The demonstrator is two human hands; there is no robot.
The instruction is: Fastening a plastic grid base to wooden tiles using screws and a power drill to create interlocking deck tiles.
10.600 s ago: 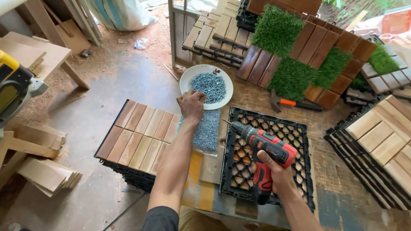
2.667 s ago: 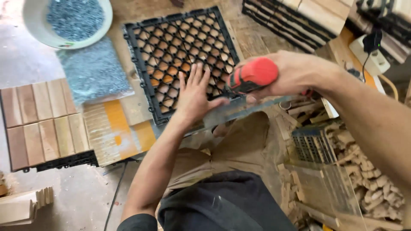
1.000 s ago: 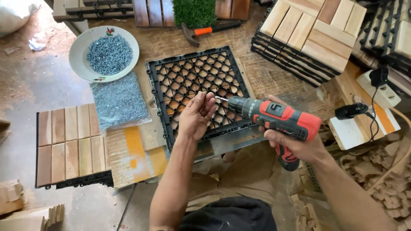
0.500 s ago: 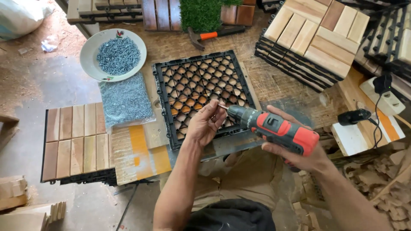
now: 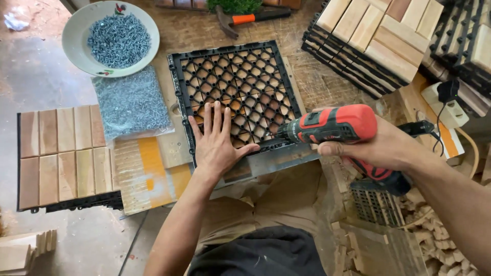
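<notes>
A black plastic grid tile (image 5: 230,82) lies back side up on the workbench, with wooden slats showing through its holes. My left hand (image 5: 217,140) presses flat on its near left corner, fingers spread. My right hand (image 5: 381,148) grips a red and black cordless drill (image 5: 332,125). The drill lies nearly level, and its bit points left at the tile's near edge, close to my left thumb.
A white bowl of screws (image 5: 115,38) and a clear bag of screws (image 5: 130,105) lie left of the tile. A finished wooden tile (image 5: 61,153) sits far left. A hammer (image 5: 245,18) lies beyond, stacked tiles (image 5: 378,41) at the right, a plugged-in power strip (image 5: 450,102) beside them.
My left hand has gone from pinching near the drill bit to lying flat on the tile. The drill has dropped lower, toward the tile's near edge. The view has tilted closer.
</notes>
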